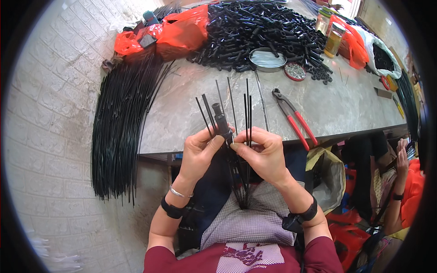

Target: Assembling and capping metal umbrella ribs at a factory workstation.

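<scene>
In front of my lap, my left hand [200, 149] is closed round a black plastic tube [221, 119] with a stepped, narrower top end. Thin black rods [248, 107], like umbrella ribs, fan upward around the tube and between my fingers. Below my hands the rods run down together to a point [243, 200] over the checked cloth on my lap. My right hand [263, 152] is pinched beside the tube, thumb against forefinger, on a thin pale piece that looks like wire. Several rods pass by its fingers. Where the wire meets the tube is hidden.
Red-handled pincers [298, 118] lie on the grey table [182, 93]. Behind are a heap of black tubes [259, 27], a round tin of wires [268, 61] and a small red dish [295, 72]. Black rods [120, 132] overhang the left edge. Another person's hand [402, 157] is at right.
</scene>
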{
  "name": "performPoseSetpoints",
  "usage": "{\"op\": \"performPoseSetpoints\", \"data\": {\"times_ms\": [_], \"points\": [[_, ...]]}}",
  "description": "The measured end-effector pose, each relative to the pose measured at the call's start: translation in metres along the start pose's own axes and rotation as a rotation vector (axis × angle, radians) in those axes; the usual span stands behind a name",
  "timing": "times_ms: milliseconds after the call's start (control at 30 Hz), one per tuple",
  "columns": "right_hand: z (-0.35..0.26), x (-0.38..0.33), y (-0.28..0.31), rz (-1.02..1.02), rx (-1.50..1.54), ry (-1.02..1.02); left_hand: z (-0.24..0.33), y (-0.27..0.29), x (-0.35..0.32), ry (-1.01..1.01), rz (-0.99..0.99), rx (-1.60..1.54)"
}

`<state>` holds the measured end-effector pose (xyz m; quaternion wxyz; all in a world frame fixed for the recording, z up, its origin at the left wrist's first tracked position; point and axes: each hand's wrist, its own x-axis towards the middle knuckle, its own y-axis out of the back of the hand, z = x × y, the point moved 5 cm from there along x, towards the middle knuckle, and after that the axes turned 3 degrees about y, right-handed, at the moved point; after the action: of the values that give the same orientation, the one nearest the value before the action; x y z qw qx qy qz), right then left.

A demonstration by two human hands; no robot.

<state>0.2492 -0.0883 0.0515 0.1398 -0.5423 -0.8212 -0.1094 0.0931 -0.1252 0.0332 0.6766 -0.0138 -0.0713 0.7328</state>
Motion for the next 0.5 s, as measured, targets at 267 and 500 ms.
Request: {"op": "performPoseSetpoints", "data": {"times_ms": [267,500], "points": [[-0.002,-0.0003,-0.0014,-0.066,-0.001,-0.005,-0.0011,0.0018,-0.0018,-0.019,-0.001,-0.007],[-0.0039,0.0001,-0.0003,-0.06,0.012,-0.017,0.0031,-0.0035,-0.0024,-0.038,0.032,0.018]]}}
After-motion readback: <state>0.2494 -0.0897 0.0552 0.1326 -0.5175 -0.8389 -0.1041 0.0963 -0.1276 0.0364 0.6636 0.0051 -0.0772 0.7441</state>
